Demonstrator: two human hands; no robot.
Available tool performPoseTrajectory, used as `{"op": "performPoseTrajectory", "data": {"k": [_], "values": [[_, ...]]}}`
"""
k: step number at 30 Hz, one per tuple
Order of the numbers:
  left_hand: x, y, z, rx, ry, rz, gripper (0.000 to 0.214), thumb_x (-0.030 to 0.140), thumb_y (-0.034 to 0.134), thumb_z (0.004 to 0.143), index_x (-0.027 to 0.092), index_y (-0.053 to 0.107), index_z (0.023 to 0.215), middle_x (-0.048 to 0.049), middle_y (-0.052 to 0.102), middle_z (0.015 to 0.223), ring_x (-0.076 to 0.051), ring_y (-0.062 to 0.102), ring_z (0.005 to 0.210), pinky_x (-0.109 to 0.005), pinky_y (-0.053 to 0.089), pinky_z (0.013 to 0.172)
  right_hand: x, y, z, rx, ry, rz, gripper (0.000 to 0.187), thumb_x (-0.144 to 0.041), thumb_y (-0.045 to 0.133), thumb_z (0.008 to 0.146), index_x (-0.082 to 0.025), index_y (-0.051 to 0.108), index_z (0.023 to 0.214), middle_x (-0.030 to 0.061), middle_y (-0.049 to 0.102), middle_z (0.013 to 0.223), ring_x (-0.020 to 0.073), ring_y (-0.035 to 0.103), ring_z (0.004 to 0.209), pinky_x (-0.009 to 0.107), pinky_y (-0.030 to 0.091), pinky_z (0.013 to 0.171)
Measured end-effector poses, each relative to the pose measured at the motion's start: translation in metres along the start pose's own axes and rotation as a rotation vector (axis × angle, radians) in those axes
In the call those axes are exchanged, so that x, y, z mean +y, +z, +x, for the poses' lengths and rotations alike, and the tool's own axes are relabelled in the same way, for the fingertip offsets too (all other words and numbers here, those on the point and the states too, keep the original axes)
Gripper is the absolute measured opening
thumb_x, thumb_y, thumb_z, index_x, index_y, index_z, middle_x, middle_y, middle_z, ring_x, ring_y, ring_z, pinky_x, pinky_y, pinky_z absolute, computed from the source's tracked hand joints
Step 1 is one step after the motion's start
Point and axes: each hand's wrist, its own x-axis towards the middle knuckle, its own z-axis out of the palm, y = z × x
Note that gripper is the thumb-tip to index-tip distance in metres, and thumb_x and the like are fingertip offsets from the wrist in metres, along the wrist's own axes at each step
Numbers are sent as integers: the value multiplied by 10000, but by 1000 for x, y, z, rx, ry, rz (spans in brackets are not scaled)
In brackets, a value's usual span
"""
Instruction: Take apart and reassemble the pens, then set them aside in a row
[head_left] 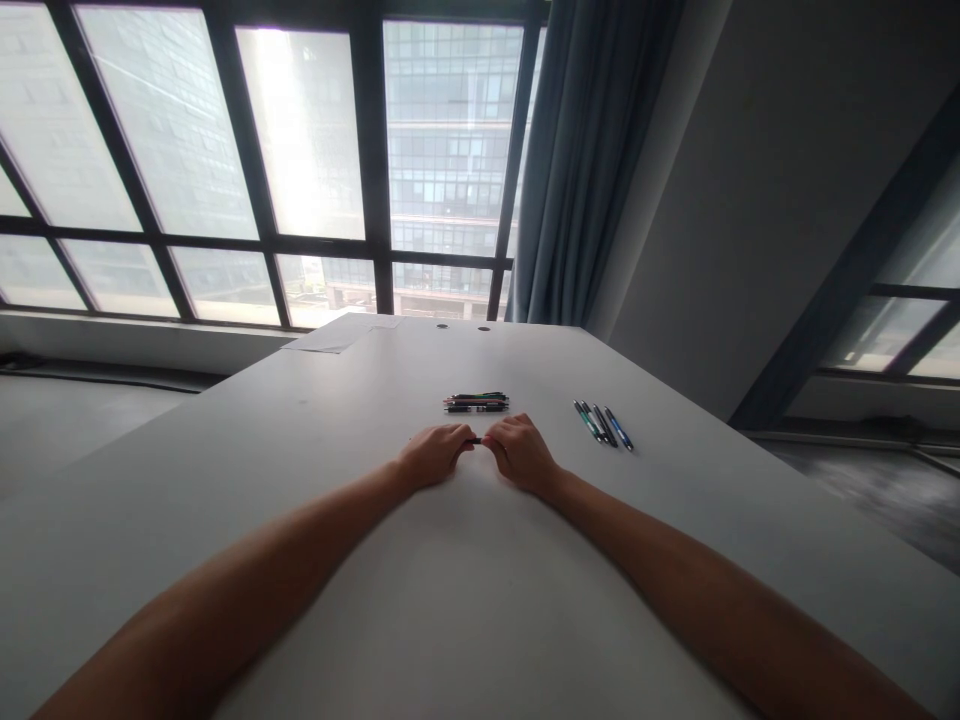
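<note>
My left hand (438,454) and my right hand (519,453) meet over the middle of the white table. Both are closed on the two ends of one dark pen (478,441); just a short piece of it shows between the fingers, and the rest is hidden. Just beyond the hands lies a group of several pens (477,402), side by side and pointing left to right. To the right of my right hand, several more pens (603,424) lie slanted, with green, white, black and blue parts.
The white table (360,560) stretches away towards the windows. At its far left edge lies a flat sheet (330,338), and two dark round holes (484,328) sit near the far edge. A blue-grey curtain (574,170) hangs behind, beside a grey wall.
</note>
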Motion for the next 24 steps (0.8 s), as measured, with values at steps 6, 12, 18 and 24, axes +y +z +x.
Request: {"op": "performPoseTrajectory", "data": {"k": [6, 12, 18, 24], "values": [[-1, 0, 3, 73, -4, 97, 250, 315, 396, 974, 187, 580, 1085, -89, 694, 974, -219, 641, 881, -339, 477, 767, 8, 5, 1, 36, 203, -2, 340, -272, 393, 971, -179, 599, 718, 61, 640, 714, 192, 557, 713, 336, 337, 751], [-8, 3, 3, 116, -70, 146, 215, 281, 411, 967, 197, 603, 1017, -73, 700, 891, -198, 650, 810, -312, 487, 719, 17, -2, 0, 76, 206, -166, 224, -224, 468, 926, -153, 639, 1052, 134, 668, 1045, 277, 558, 1015, 461, 320, 971], [-5, 3, 3, 239, 191, 9, 240, 375, 462, 958, 171, 584, 922, -57, 683, 772, -164, 636, 708, -272, 497, 668, -4, 1, 4, 33, -163, 46, 407, -192, 381, 960, -166, 453, 1360, 119, 663, 1076, 244, 596, 995, 476, 420, 976], [-5, 6, 1, 354, 252, -147, 295, 384, 507, 936, 177, 512, 1147, -80, 683, 925, -152, 635, 732, -296, 527, 704, -6, 0, 3, 116, -191, 223, 367, -149, 331, 960, -206, 469, 1295, 114, 598, 1013, 221, 579, 911, 392, 514, 775]]}}
